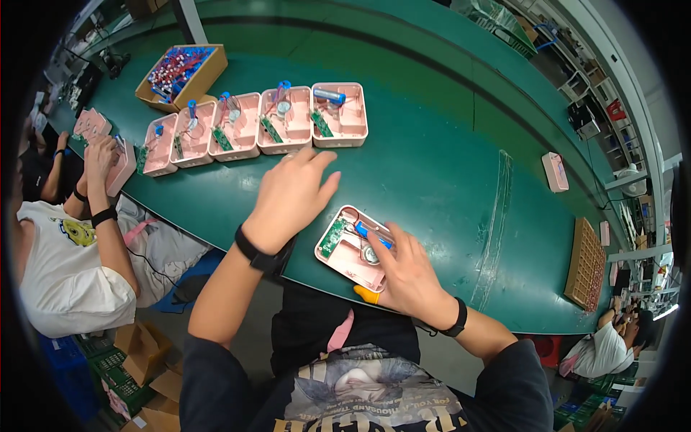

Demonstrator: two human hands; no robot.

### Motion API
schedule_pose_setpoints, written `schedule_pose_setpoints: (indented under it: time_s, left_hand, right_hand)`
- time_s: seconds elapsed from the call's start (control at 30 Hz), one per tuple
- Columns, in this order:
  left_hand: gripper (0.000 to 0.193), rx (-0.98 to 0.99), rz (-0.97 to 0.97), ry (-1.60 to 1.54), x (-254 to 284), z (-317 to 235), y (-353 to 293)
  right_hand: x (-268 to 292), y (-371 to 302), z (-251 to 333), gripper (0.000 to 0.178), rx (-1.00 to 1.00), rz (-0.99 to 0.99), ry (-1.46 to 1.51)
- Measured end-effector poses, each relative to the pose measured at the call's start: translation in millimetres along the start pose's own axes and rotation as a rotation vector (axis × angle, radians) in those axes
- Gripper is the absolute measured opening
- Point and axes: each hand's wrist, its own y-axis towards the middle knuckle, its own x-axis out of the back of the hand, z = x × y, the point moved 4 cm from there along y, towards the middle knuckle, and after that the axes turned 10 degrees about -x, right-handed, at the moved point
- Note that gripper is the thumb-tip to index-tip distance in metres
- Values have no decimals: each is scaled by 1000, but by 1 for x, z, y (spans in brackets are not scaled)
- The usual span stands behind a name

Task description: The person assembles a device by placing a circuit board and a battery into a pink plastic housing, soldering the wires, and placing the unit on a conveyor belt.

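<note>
In front of me near the table's front edge is a pink plastic case (pixel 350 268), its inside facing up. A green circuit board (pixel 334 237), a blue cylindrical battery (pixel 373 234), a round silvery part (pixel 371 254) and thin wires lie in it. My right hand (pixel 410 277) grips the case's right side, fingertips beside the battery; a yellow cover (pixel 366 294) shows at the case's near corner. My left hand (pixel 291 191) holds nothing, fingers apart, above the table just short of a row of similar pink cases (pixel 340 137), each with a board and battery.
A cardboard box (pixel 205 83) of wired blue batteries stands behind the row. At left a co-worker's hands (pixel 102 155) handle another pink case. Far right are a single pink case (pixel 555 171) and a gridded brown tray (pixel 581 266). Clear tape (pixel 497 223) crosses the green table.
</note>
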Motion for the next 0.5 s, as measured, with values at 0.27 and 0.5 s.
schedule_pose_setpoints:
  time_s: [0.27,0.5]
  left_hand:
    - [57,-12,87,165,-36,7,25]
    - [63,-33,161,-32,-44,-17,7]
  right_hand:
    - [51,34,-49,94,-63,-141,10]
    - [99,149,-235,83,-561,-362,-146]
